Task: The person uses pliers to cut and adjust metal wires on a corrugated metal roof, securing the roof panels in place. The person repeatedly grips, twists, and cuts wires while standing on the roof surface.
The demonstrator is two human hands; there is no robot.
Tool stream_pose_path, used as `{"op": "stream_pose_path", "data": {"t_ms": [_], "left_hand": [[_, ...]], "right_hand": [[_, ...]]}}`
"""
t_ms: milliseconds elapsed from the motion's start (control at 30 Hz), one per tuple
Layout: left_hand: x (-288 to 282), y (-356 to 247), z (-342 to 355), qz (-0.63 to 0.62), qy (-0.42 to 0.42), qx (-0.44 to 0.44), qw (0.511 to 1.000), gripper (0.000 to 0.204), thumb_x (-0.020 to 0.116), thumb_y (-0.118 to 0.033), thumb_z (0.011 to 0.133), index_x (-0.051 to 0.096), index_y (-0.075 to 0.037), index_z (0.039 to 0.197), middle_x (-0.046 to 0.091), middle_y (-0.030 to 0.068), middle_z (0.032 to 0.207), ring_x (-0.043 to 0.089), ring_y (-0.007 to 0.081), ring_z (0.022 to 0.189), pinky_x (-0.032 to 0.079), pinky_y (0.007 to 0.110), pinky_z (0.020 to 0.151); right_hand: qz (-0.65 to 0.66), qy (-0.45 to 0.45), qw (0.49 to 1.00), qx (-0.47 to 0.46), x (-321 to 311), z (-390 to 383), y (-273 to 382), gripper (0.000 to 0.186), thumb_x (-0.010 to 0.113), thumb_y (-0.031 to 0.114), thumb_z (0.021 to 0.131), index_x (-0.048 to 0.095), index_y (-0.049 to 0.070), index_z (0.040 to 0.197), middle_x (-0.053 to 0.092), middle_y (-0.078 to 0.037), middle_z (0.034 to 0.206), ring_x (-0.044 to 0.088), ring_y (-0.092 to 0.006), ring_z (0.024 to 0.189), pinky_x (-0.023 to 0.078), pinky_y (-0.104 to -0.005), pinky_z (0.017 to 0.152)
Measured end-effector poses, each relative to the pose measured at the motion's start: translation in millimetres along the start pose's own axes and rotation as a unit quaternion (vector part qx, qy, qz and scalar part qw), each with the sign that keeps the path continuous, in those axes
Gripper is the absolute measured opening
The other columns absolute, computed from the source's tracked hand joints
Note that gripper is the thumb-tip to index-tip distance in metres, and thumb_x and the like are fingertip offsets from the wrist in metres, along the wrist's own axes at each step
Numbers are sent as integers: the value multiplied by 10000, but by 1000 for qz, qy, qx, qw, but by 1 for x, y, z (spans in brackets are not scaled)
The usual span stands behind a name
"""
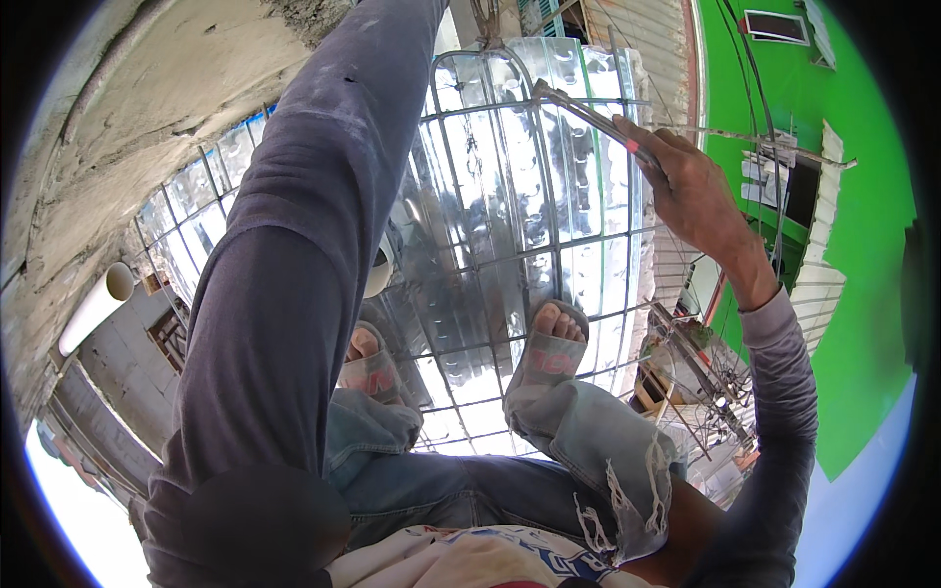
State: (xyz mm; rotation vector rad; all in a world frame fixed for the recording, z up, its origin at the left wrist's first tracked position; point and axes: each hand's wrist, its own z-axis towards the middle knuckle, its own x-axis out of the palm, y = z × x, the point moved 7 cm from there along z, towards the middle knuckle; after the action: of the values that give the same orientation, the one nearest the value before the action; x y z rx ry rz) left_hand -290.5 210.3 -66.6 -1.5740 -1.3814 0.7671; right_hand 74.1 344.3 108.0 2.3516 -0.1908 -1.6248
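Head view: the right hand (691,186) is clamped around one end of a long metal tool (593,120), which slants up and leftward out of the grip, showing a touch of red just beside the fingers. Its far end overlaps a bent metal bar (518,61); whether they touch, I cannot tell. Left of and below the grip spreads a grid of thin bars (600,238) over shiny corrugated sheets (478,181). Farther left, the grey left sleeve (304,206) runs past the top edge, so the left hand's hold cannot be told. Sandalled feet (557,323) stand on the grid, lower left of the grip; a green wall (863,216) rises to its right.
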Motion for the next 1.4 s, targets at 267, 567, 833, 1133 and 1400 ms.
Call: {"op": "stream_pose_path", "data": {"t_ms": [267,567,833,1133,1400], "left_hand": [[21,8,1,-20,19,-17,999,378,666,-192,892,637,57,1175,691,162,1004,698,290,894,547,473,704],[48,1,21,735,16,403,545,263,704,-111,876,724,-129,1137,736,80,1039,735,268,977,592,407,788],[33,-23,-17,784,54,357,505,263,720,-49,841,754,-166,1074,747,73,1139,732,270,1067,594,387,779],[18,-20,6,682,29,347,643,290,716,-54,872,688,-67,1160,736,153,1127,727,293,1076,582,392,822],[22,-3,-6,24,42,-9,999,371,719,-155,855,636,29,1167,700,181,1124,698,298,1038,527,446,828]], "right_hand": [[-302,13,950,-71,-23,55,-21,631,568,-6,923,554,231,1508,706,-144,1041,653,-323,1069,514,-498,966],[-412,115,893,-144,-59,103,15,765,612,-60,865,478,231,1559,665,-178,1052,706,-328,862,580,-449,835],[-401,102,890,-192,-59,135,54,234,636,102,870,702,74,1093,691,-185,863,708,-387,831,570,-481,764],[-351,73,929,-89,-35,138,1,245,642,72,928,671,67,1172,682,-174,1083,695,-353,1002,557,-474,891],[-283,45,958,-11,-33,131,-29,323,736,235,860,735,85,1145,720,-175,991,695,-358,1008,548,-446,931]]}}
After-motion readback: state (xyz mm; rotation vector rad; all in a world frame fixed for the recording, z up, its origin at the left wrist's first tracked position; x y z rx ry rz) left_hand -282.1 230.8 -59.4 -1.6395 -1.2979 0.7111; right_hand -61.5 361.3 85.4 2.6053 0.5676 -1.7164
